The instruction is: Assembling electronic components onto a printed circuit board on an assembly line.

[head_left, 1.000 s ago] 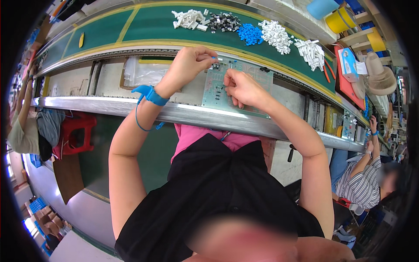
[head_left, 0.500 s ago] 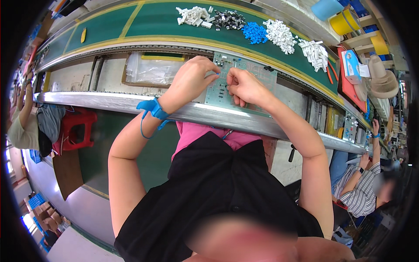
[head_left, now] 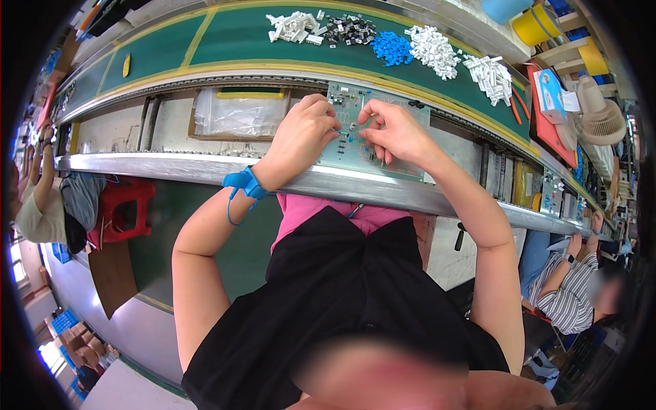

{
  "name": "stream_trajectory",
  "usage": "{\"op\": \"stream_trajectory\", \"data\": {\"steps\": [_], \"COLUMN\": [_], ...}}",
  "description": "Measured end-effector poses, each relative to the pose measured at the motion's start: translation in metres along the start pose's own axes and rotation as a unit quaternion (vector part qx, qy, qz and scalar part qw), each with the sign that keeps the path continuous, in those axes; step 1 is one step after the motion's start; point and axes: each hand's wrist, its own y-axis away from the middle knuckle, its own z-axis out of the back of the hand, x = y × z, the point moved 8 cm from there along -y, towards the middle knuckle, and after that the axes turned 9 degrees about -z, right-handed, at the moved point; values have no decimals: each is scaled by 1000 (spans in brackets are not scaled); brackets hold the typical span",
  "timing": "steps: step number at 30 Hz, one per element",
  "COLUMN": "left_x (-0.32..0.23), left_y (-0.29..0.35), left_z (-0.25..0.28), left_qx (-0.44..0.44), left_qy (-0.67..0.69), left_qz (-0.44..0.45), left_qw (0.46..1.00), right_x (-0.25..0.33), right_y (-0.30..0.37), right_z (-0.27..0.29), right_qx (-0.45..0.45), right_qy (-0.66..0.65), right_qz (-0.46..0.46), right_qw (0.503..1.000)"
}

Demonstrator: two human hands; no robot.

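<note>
A green circuit board (head_left: 342, 156) with small black, white and blue parts lies across the metal rails in front of me. My left hand (head_left: 306, 135), with a blue wrist strap (head_left: 244, 183) on its wrist, is over the board's left edge. Its thumb and fingertips are pinched together; whatever they hold is too small to make out. Over the right half of the board is my right hand (head_left: 395, 131), fingers curled in toward the thumb. Anything between those fingers is hidden. A small pale round part (head_left: 352, 127) stands on the board between the hands.
Beyond the rail, piles of white connectors (head_left: 294, 27), black parts (head_left: 350, 31), blue parts (head_left: 392, 49) and more white parts (head_left: 434, 51) lie on the green belt. Red-handled pliers (head_left: 519, 108) and a beige fan (head_left: 598, 113) are at right. Co-workers sit at both sides.
My left hand has lowered slightly over the board, its fingertips now nearer the surface. The right hand has shifted a little, its fingers slightly less tightly bunched. The whole view has shifted slightly.
</note>
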Motion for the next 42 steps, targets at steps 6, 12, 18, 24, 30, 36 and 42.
{"op": "stream_trajectory", "data": {"steps": [6, 12, 18, 24, 30, 36, 42], "left_x": [-1, -4, 5, 5, 5, 12, 8], "left_y": [-2, -6, -9, -11, -12, -15, -18], "left_z": [-6, -9, -9, -9, -10, -14, -19], "left_qx": [50, 72, 78, 95, 102, 148, 173], "left_qy": [-7, -62, -3, 17, 13, 29, -8], "left_qz": [8, -20, -17, -7, -7, 7, -18], "left_qw": [999, 995, 997, 995, 995, 989, 985], "right_x": [-12, -15, -18, -25, -29, -30, -30], "right_y": [1, 4, 7, 10, 11, 9, 9], "right_z": [5, 7, 8, 10, 14, 17, 20], "right_qx": [-6, -6, -8, -10, -19, -22, -27], "right_qy": [-16, -29, -47, -76, -84, -83, -80], "right_qz": [2, 6, 9, 14, 15, 18, 21], "right_qw": [1000, 1000, 999, 997, 996, 996, 996]}}
